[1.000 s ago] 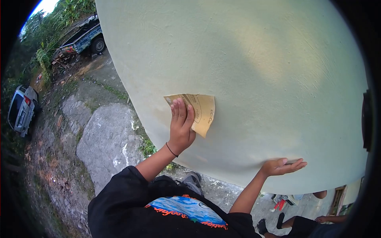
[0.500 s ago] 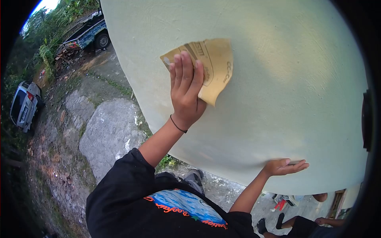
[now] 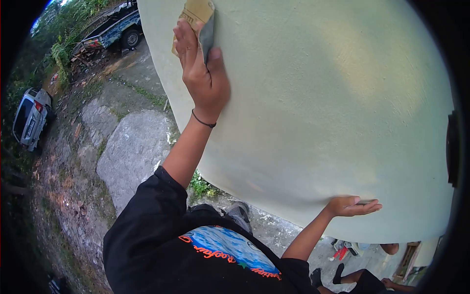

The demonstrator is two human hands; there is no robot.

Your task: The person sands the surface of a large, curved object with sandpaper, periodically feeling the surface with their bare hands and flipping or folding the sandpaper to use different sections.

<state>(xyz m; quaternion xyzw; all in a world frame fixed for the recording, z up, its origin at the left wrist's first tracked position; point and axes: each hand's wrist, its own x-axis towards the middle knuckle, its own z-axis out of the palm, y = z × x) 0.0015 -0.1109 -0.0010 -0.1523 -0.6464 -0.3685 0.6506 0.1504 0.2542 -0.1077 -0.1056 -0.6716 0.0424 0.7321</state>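
Observation:
My left hand (image 3: 203,81), with a dark band at the wrist, is raised high against the pale green wall (image 3: 293,112). It holds a sheet of sandpaper (image 3: 199,11) between fingers and thumb. The sheet's printed tan back faces me, and a folded edge shows its grey side. Part of the sheet lies behind the fingers. Low on the wall, my right hand (image 3: 353,206) has its fingers stretched out to the right. It seems to rest against the surface and holds nothing that I can see.
A pickup truck (image 3: 115,30) and a silver car (image 3: 32,117) are parked at the left on rough ground. Below the wall, a red-handled item (image 3: 340,254) lies on the concrete (image 3: 279,232). Another person's leg (image 3: 353,277) shows at the bottom right.
My left hand has moved up and to the left across the wall with the sandpaper. The sheet, spread flatter before, is now bent. My right hand has stayed in place.

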